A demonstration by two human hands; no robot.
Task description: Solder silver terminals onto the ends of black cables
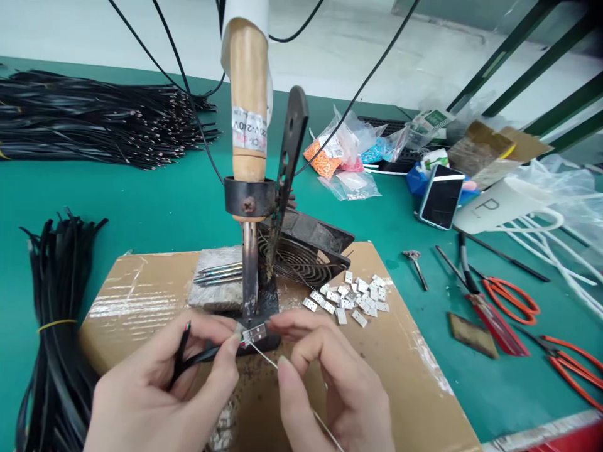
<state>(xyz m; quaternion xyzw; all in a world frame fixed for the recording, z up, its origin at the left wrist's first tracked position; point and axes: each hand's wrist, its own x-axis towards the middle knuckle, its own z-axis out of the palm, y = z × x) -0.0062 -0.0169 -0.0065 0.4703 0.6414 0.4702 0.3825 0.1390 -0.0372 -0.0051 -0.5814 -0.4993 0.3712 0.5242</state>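
Plate: we see a small rectangular silver metal plate (255, 334) held between our two hands, just in front of the soldering stand's base.

Cable: a thin black insulated cable (202, 355) runs through our left hand, its end reaching the plate.

Wire: a thin silver solder wire (268, 359) runs from our right hand to the plate.

Left hand (160, 376): closed in a pinch, thumb and forefinger gripping the cable beside the plate.

Right hand (334, 383): fingers curled, gripping the wire, with the fingertips beside the plate.

Iron: a soldering iron with a wooden handle (247, 94) stands upright in a black metal ring clamp (249, 198), just behind the plate.

Board: a flat brown cardboard sheet (122, 295) lies under the stand, with a loose pile of small silver plates (348, 300) to the right.

Bench: a bundle of black cables (56, 314) lies left on the green mat (141, 194); red-handled scissors (511, 301) lie right.
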